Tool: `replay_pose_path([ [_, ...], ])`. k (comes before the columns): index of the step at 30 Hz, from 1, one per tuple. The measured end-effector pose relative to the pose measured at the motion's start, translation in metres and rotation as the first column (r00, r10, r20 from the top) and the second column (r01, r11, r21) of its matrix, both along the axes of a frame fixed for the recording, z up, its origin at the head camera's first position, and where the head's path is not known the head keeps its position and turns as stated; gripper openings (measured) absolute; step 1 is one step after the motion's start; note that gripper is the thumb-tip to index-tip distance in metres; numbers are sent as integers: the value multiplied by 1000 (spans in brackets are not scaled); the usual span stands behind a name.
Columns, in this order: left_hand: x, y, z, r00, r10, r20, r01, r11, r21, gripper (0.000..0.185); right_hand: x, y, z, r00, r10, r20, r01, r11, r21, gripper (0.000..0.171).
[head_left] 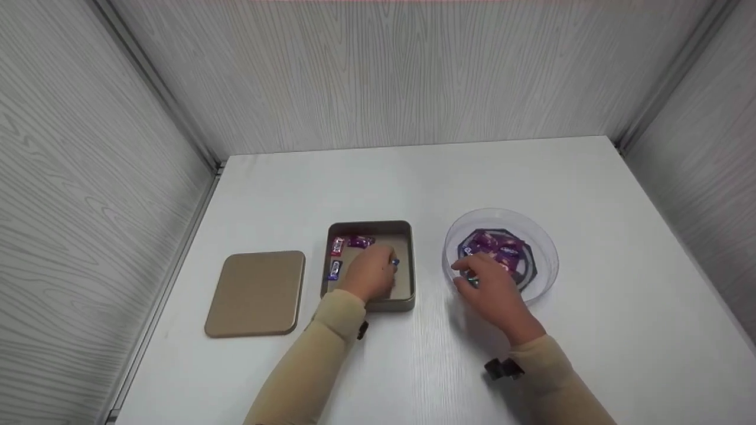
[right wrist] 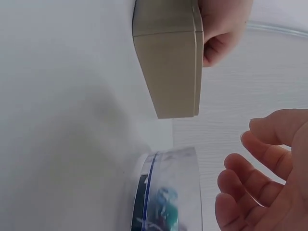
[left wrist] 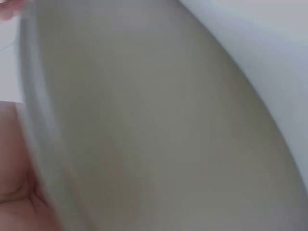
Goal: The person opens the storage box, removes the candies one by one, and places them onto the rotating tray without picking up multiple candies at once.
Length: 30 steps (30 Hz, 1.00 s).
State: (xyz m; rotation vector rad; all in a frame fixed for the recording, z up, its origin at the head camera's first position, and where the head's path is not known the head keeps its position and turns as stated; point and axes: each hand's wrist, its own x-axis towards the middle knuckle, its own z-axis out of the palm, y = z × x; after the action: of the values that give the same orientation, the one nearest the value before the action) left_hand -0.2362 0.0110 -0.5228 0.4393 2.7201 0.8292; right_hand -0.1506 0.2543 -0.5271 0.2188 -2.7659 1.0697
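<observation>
An open gold tin (head_left: pixel 404 236) sits mid-table with a red candy (head_left: pixel 338 245), a purple candy (head_left: pixel 359 241) and a blue candy (head_left: pixel 335 270) at its left side. My left hand (head_left: pixel 390 265) reaches into the tin, fingers curled, with a blue-wrapped candy (head_left: pixel 395 262) at its fingertips. To the right stands a clear round bowl (head_left: pixel 546 260) of purple candies (head_left: pixel 496 245). My right hand (head_left: pixel 466 273) hovers at the bowl's near-left rim. In the right wrist view that hand (right wrist: pixel 260 163) has loose, spread fingers holding nothing. A teal candy (right wrist: pixel 164 201) lies inside the bowl (right wrist: pixel 168 159).
The tin's gold lid (head_left: pixel 257 293) lies flat to the left of the tin. Grey panel walls (head_left: pixel 88 177) enclose the white table (head_left: pixel 413 177) on the left, back and right. The left wrist view is a close blur of the tin wall (left wrist: pixel 144 120).
</observation>
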Motion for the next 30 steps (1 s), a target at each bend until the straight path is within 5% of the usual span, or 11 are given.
replay_pose_path([
  [7, 14, 2, 13, 997, 59, 55, -70, 973, 221, 33, 2, -23, 2, 997, 80, -20, -81, 995, -57, 28],
  [14, 27, 12, 12, 999, 38, -20, -28, 930, 368, 25, 2, -42, -1, 991, 108, -82, -111, 993, -42, 37],
  [24, 44, 34, 2, 992, 24, -124, 33, 901, 434, 10, 4, -49, -8, 995, 33, -91, -37, 998, -44, 30],
  [30, 48, 37, 0, 998, 10, -55, 15, 895, 446, 14, 2, -47, -7, 994, -9, -105, 9, 1000, -1, 20],
])
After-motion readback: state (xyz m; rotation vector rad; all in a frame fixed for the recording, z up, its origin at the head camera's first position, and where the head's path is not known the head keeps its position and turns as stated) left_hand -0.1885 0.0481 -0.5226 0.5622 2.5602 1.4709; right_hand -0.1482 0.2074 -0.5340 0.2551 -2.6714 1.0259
